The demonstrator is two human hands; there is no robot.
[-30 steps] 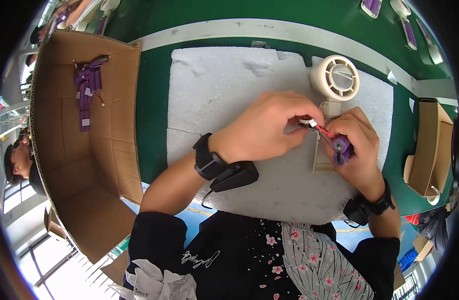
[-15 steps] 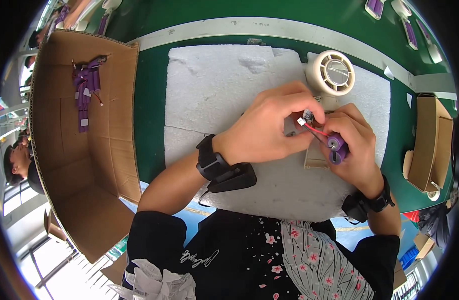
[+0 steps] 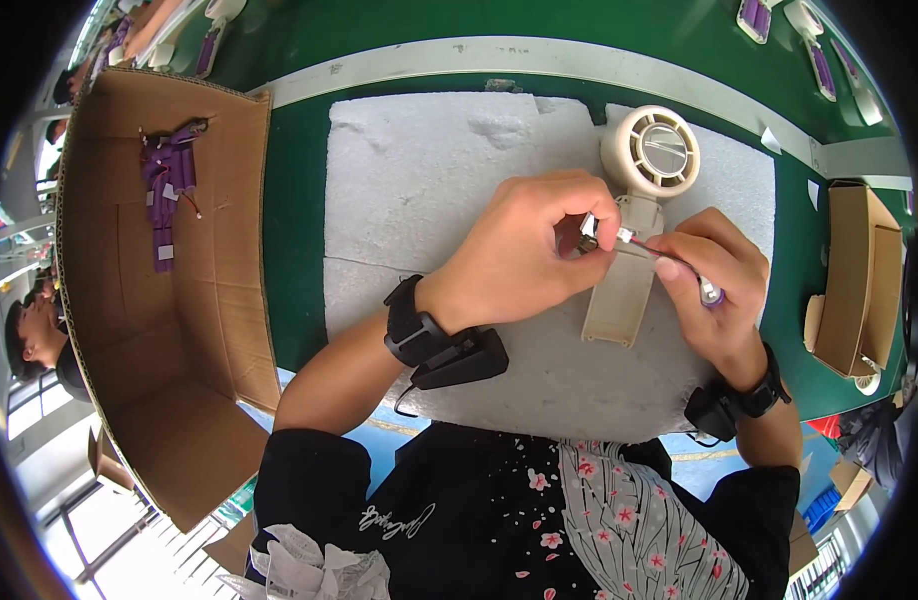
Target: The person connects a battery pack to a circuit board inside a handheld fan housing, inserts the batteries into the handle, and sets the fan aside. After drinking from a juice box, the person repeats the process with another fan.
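On a white foam sheet (image 3: pixel 429 200) lies a cream handheld fan (image 3: pixel 659 152), its open handle shell (image 3: pixel 619 300) pointing toward me. Above the handle, my left hand (image 3: pixel 534 245) pinches a small dark part with a silvery piece (image 3: pixel 588 226), probably a circuit board, mostly hidden by the fingers. A white plug (image 3: pixel 625 236) on thin red and dark wires (image 3: pixel 657 250) sits by its fingertips. Those wires run to a purple battery pack (image 3: pixel 714 295), held closed in my right hand (image 3: pixel 724 270); only a cell end shows. Whether the plug is seated in the part, I cannot tell.
A large cardboard box (image 3: pixel 219 300) at the left contains several purple battery packs (image 3: pixel 169 190). A smaller cardboard box (image 3: pixel 859 280) stands at the right. Across the pale bar (image 3: pixel 539 50), more fan parts with purple batteries (image 3: pixel 819 65) lie on the green table.
My right hand has turned the battery pack and drawn it slightly right of the left hand. The wires are stretched between both hands, and more of the fan's handle shows.
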